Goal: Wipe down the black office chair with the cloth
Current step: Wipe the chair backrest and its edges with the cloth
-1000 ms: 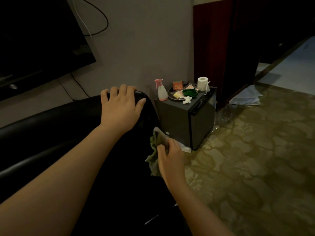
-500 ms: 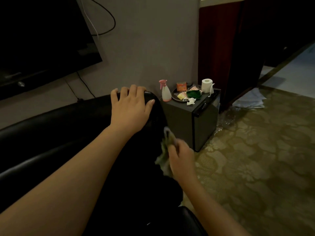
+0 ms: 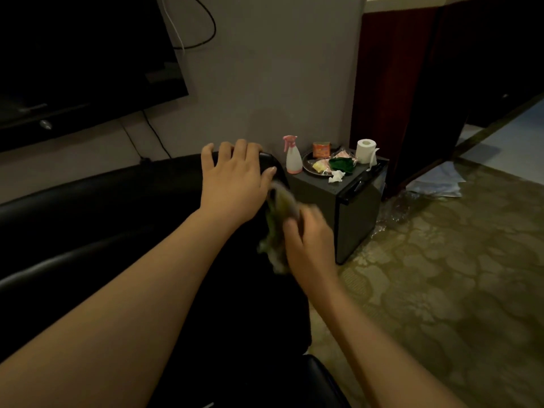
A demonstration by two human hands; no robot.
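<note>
Two hands on it | left hand (image 3: 232, 184) flat, fingers spread, on chair (image 3: 123, 219) top corner | right hand (image 3: 306, 240) nearer, bunched on cloth (image 3: 276, 228) against right edge just below | edge runs down toward me

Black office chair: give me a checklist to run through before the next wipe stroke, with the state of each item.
1. Left hand steadies the top of the black office chair: ok, palm flat on the top edge.
2. Right hand grips the cloth: ok, bunched in its fingers.
3. Cloth pressed on the chair's side: cannot tell, it is motion-blurred.
4. Stroke path free of the left hand: not ok, the cloth is right below its thumb.
5. Mini fridge close beside the chair: ok, apart from the right hand.
6. Spray bottle standing upright: ok, on the fridge.
</note>
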